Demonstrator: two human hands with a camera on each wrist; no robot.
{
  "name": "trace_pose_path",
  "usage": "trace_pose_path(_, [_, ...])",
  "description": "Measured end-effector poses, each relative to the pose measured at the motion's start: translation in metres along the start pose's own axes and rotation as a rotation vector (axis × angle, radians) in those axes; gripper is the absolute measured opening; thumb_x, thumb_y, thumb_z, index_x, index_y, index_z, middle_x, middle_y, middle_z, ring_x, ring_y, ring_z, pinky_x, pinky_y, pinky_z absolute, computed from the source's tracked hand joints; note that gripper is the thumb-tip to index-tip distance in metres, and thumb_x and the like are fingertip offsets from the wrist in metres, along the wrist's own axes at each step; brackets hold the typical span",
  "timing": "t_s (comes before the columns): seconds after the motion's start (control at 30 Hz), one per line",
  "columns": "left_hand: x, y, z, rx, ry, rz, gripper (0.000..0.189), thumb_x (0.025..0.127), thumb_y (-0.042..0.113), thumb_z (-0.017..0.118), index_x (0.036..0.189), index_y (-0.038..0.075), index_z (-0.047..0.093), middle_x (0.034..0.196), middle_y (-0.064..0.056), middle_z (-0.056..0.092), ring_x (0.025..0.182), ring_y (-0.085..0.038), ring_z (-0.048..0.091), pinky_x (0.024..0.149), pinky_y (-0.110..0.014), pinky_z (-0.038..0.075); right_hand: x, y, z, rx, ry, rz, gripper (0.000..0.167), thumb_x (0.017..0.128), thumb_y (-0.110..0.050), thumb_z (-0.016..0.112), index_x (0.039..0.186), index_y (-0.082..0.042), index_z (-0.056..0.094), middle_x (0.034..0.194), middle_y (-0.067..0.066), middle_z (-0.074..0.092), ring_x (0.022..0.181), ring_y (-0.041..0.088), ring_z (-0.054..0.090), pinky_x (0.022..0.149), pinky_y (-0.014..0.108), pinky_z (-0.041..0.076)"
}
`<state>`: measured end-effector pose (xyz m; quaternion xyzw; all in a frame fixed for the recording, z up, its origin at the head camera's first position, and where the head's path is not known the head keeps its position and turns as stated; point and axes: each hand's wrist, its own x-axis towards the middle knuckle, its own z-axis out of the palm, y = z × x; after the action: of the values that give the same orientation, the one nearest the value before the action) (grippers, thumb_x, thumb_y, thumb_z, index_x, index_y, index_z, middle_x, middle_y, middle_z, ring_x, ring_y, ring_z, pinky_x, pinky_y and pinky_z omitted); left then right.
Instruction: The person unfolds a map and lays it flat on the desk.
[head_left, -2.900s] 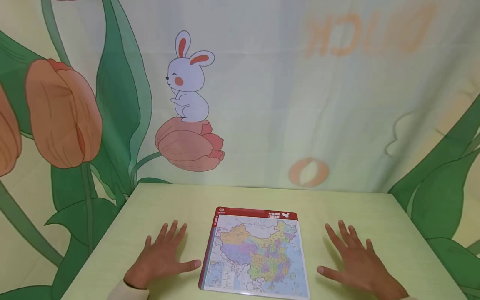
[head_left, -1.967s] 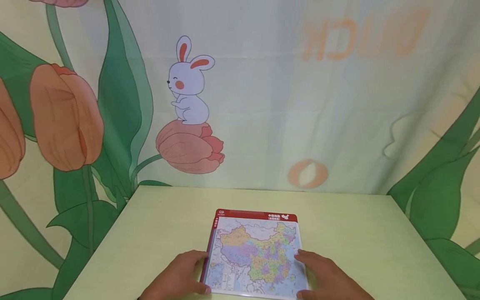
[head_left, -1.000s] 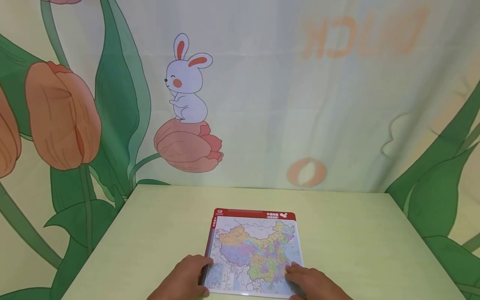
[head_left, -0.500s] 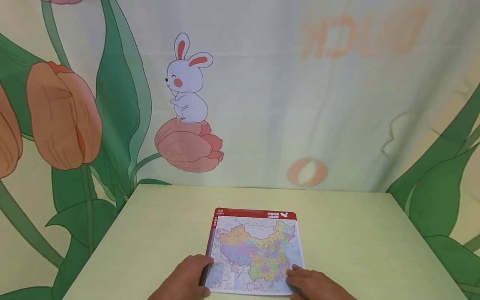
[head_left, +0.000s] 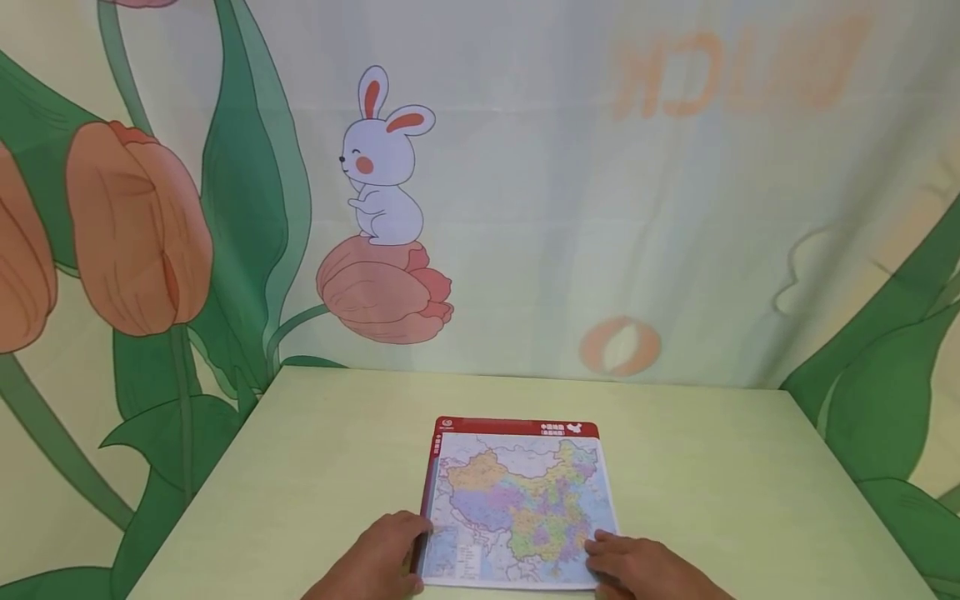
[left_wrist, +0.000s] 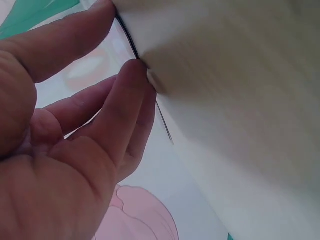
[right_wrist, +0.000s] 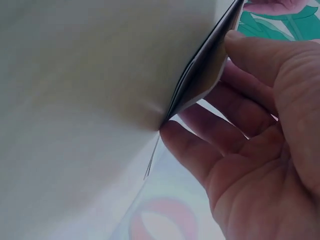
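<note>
A map of China (head_left: 525, 492) with a red top band and rounded corners lies on the pale yellow-green table. My left hand (head_left: 378, 554) is at its lower left edge, with fingertips on the edge and the thumb near the corner. In the left wrist view, that hand's thumb and fingers (left_wrist: 132, 75) meet the dark thin edge. Across from it, my right hand (head_left: 641, 567) lies over the lower right edge, fingertips on the printed face. The right wrist view shows its thumb and fingers (right_wrist: 185, 145) around the side, where thin layers (right_wrist: 210, 75) stand slightly parted.
The table (head_left: 330, 433) reaches back to a hanging cloth (head_left: 525, 208) printed with tulips, leaves and a white rabbit (head_left: 382, 183). The same cloth falls past the table's left and right sides.
First, both hands lay spread on the table, apart from the map. They then came inward to its two side edges. Over the last second they have stayed there, with hardly any movement.
</note>
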<state>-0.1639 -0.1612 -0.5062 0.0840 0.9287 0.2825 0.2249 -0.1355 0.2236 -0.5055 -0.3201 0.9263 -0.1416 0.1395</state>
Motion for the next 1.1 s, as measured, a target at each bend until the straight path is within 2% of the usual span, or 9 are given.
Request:
trace_pose_path(0.17, [-0.003,0.002,0.005,-0.062,-0.024,0.017,0.064,0.076,0.005,0.093,0.134,0.003,0.067,0.115,-0.006,0.061,0.094,-0.026,0.057,0.089,-0.049,0.061,0.001,0.005,-0.004,0.009,0.009,0.036,0.042,0.101,-0.034,0.072,0.135,-0.009,0.072,0.140,0.006,0.071,0.134,0.028,0.065,0.103,0.044,0.058])
trace_pose_path(0.3, [-0.005,0.006,0.010,0.001,-0.031,0.040,0.063,0.075,0.009,0.093,0.133,0.003,0.069,0.111,-0.004,0.058,0.098,-0.026,0.054,0.082,-0.039,0.058,0.002,0.007,-0.008,0.020,0.047,0.069,0.041,0.098,-0.028,0.076,0.136,-0.012,0.072,0.141,0.003,0.071,0.131,0.027,0.067,0.101,0.043,0.059])
trace_pose_path(0.43, [-0.006,0.010,0.014,0.023,-0.048,0.051,0.062,0.074,0.012,0.094,0.131,0.001,0.069,0.113,-0.005,0.057,0.103,-0.028,0.052,0.082,-0.038,0.057,0.004,0.011,-0.009,0.033,0.083,0.073,0.039,0.097,-0.021,0.077,0.135,-0.014,0.073,0.144,0.002,0.069,0.132,0.026,0.067,0.100,0.042,0.059])
trace_pose_path(0.6, [-0.008,0.013,0.020,0.087,-0.044,0.084,0.059,0.076,0.019,0.093,0.127,0.001,0.069,0.116,-0.004,0.058,0.102,-0.026,0.049,0.085,-0.039,0.054,0.007,0.021,-0.009,0.013,0.137,0.030,0.036,0.098,-0.018,0.077,0.133,-0.016,0.074,0.143,0.001,0.069,0.131,0.023,0.068,0.099,0.040,0.060])
trace_pose_path(0.83, [-0.013,0.017,0.027,0.165,0.001,0.132,0.060,0.074,0.030,0.095,0.121,0.001,0.071,0.106,-0.001,0.058,0.092,-0.020,0.047,0.078,-0.033,0.050,0.015,0.040,-0.009,-0.075,0.243,-0.100,0.032,0.091,-0.010,0.082,0.123,-0.012,0.077,0.133,0.006,0.075,0.122,0.025,0.073,0.095,0.040,0.062])
trace_pose_path(0.97, [-0.016,0.019,0.029,0.190,0.016,0.158,0.062,0.072,0.036,0.094,0.119,0.002,0.072,0.102,0.000,0.057,0.089,-0.018,0.046,0.076,-0.031,0.048,0.020,0.048,-0.010,-0.079,0.279,-0.152,0.034,0.087,-0.008,0.084,0.120,-0.010,0.079,0.129,0.008,0.076,0.117,0.026,0.075,0.092,0.039,0.063])
trace_pose_path(1.1, [-0.016,0.023,0.031,0.204,0.009,0.129,0.067,0.065,0.040,0.095,0.118,0.005,0.073,0.099,0.001,0.057,0.088,-0.018,0.047,0.076,-0.033,0.050,0.023,0.053,-0.013,-0.055,0.293,-0.165,0.034,0.085,-0.008,0.086,0.119,-0.011,0.080,0.128,0.008,0.077,0.114,0.026,0.077,0.090,0.038,0.063])
